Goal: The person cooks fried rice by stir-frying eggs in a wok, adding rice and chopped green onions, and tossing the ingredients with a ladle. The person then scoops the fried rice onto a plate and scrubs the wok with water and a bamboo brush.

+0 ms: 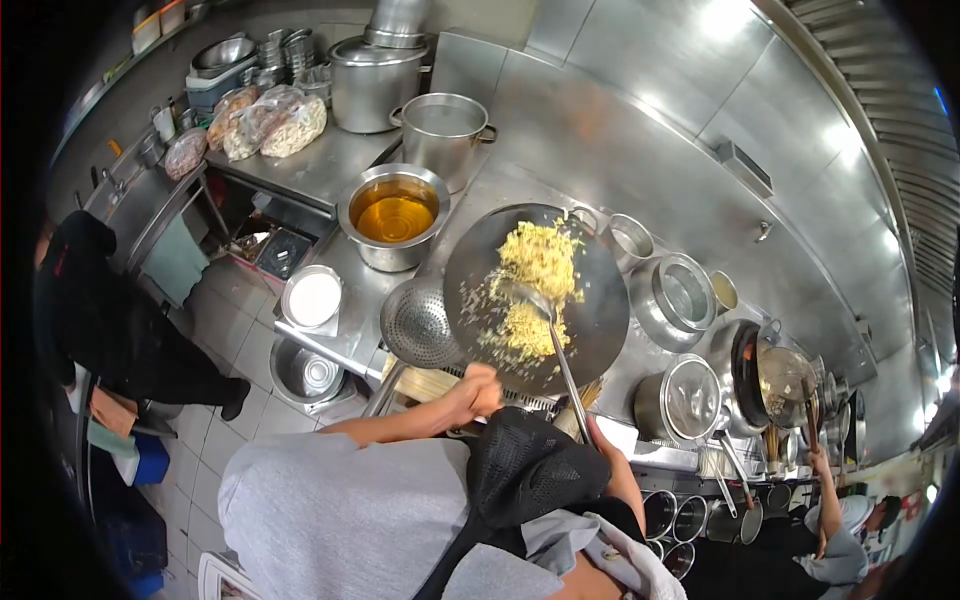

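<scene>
A large dark wok (603, 300) sits on the range in front of me, holding chopped yellow food (540, 258) that looks like egg or fried rice. White and yellow bits are spread over its left side. My right hand (615, 462) is closed around the lower handle of a metal ladle (562, 365), whose bowl rests among the food. At the wok's near-left rim, my left hand (478, 391) is closed in a fist and appears to grip the edge; the fingers' undersides are hidden. Just left of the wok lies a perforated strainer (420, 322), its handle pointing toward me.
A pot of amber liquid (395, 218) and a white-filled container (312, 297) stand left. Tall steel pots (443, 120) are behind; lidded pots (690, 398) stand right. One person (110, 310) is at far left; another person's arm (829, 490) works another wok at right.
</scene>
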The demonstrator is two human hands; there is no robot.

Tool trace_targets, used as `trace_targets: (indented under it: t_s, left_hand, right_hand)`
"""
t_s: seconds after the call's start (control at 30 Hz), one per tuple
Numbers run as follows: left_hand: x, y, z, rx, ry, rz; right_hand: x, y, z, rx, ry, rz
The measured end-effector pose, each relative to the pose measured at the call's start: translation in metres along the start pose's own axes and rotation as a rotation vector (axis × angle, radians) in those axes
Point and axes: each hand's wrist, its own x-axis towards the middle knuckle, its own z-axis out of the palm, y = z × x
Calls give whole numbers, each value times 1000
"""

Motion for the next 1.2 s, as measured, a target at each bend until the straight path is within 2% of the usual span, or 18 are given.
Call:
trace_targets:
  t_s: [0.07,0.1,0.2,0.27,0.4,0.43,0.53,0.6,0.67,0.73,0.83,0.87,0.9,0.97,1.0,1.07,1.1,1.2]
  left_hand:
    - [66,9,-7,-364,-576,-127]
    - [91,24,7,-295,-497,-149]
    - [88,33,34,-219,-252,-112]
    - [72,10,18,-173,-199,-80]
    - [3,-12,-31,6,-9,-177]
    - [6,0,-22,-64,-114,-135]
    - [59,27,-2,-164,-286,-180]
    - [149,20,-7,-348,-885,-206]
    - [81,49,57,-53,-10,-173]
    - [71,11,13,-176,-254,-83]
    - [24,9,8,-14,-54,-100]
    - [13,17,26,48,112,-125]
    - [42,16,4,-127,-328,-49]
    - [89,35,13,-182,-470,-75]
    - [87,50,44,-134,-4,-152]
    - [116,61,37,-139,-172,-179]
    - [122,61,34,-70,-119,-197]
    - [83,67,40,-7,-148,-216]
  right_hand:
    - [-35,-30,-22,304,-142,457]
    - [-30,-42,-25,272,-135,600]
    - [21,17,-8,-240,-30,154]
    - [63,-1,8,-281,-27,460]
    - [27,-20,6,-194,53,335]
    - [-3,-2,-2,-169,78,161]
    - [-34,-50,-29,189,-108,713]
    - [5,-57,-26,-123,-146,581]
    - [52,-17,-6,-75,-53,533]
    - [79,31,13,-274,120,347]
    - [54,33,6,-262,181,79]
    - [33,1,-3,-65,109,270]
    - [14,-11,-11,79,45,459]
    - [-22,-26,-27,2,31,459]
    - [-32,-39,-35,-77,30,439]
    - [-13,-94,-60,-239,-156,855]
    - [-27,-44,-62,-408,-63,412]
    - [30,19,-33,-503,6,346]
